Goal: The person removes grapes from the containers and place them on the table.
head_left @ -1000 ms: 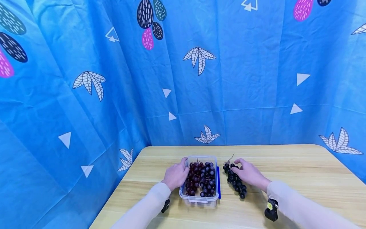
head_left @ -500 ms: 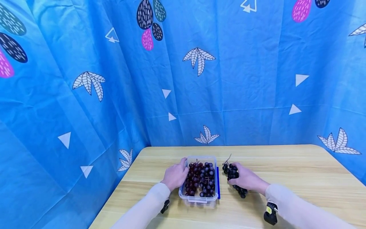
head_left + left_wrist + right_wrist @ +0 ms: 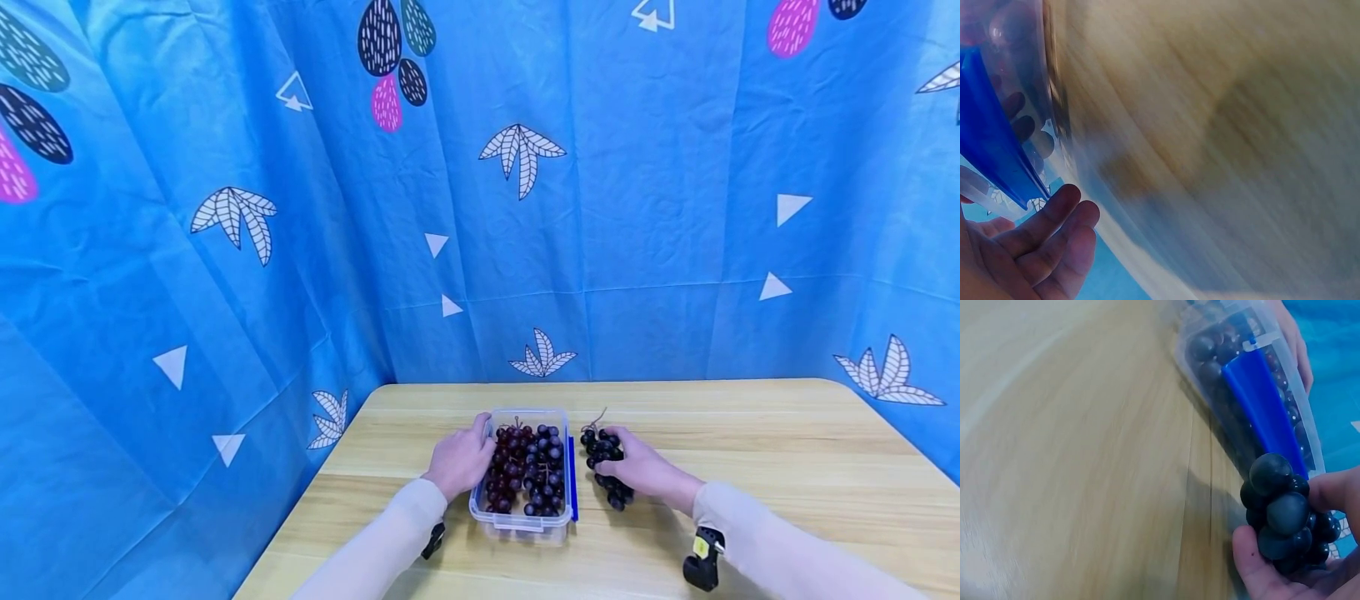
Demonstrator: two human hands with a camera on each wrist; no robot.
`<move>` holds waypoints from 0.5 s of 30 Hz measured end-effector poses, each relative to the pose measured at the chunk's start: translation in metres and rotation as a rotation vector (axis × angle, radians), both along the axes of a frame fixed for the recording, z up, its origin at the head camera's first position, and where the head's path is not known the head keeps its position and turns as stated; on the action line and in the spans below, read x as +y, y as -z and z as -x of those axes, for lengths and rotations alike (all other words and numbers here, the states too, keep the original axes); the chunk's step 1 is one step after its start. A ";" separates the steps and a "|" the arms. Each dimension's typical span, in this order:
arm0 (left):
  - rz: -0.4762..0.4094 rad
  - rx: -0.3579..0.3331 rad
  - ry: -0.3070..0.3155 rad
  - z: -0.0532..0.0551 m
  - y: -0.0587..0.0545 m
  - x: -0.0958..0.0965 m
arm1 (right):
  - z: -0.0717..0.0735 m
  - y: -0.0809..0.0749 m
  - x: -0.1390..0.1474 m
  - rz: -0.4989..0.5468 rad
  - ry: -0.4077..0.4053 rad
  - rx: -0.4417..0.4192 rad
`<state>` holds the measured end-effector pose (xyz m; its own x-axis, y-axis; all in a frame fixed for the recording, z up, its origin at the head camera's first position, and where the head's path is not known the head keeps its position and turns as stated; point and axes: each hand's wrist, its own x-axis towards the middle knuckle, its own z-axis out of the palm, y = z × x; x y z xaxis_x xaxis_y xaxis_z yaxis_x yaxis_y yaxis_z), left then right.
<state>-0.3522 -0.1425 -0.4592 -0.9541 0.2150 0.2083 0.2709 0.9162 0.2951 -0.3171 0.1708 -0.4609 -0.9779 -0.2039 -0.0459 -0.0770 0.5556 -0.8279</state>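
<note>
A clear plastic food container (image 3: 517,523) stands on the table, with dark red grapes (image 3: 510,467) on its left side and blue-black grapes (image 3: 546,471) on its right. My left hand (image 3: 459,462) holds the container's left rim near the far corner. In the left wrist view, several fingers (image 3: 1063,250) lie by a blue side latch (image 3: 994,131). To the right of the container, my right hand (image 3: 645,467) grips a bunch of black grapes (image 3: 1288,512) between thumb and fingers. Its stem points away from me, and the hand hides part of the bunch.
The wooden table (image 3: 780,467) extends to both sides, with its far edge close to a blue patterned curtain (image 3: 652,325). A blue latch (image 3: 573,479) hangs down along the container's right side. Black cameras (image 3: 703,558) are strapped at both wrists.
My right hand, spread over the black bunch a second ago, has closed around it. Hand and bunch have since shifted slightly left, toward the container. The left hand keeps its place.
</note>
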 end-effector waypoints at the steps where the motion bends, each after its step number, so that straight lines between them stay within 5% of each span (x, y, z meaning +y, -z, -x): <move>1: 0.001 -0.001 0.001 0.000 0.000 0.000 | 0.000 0.000 -0.001 0.020 0.005 -0.007; 15: 0.014 -0.007 -0.007 -0.001 -0.001 0.000 | -0.010 -0.001 -0.009 0.243 0.029 -0.121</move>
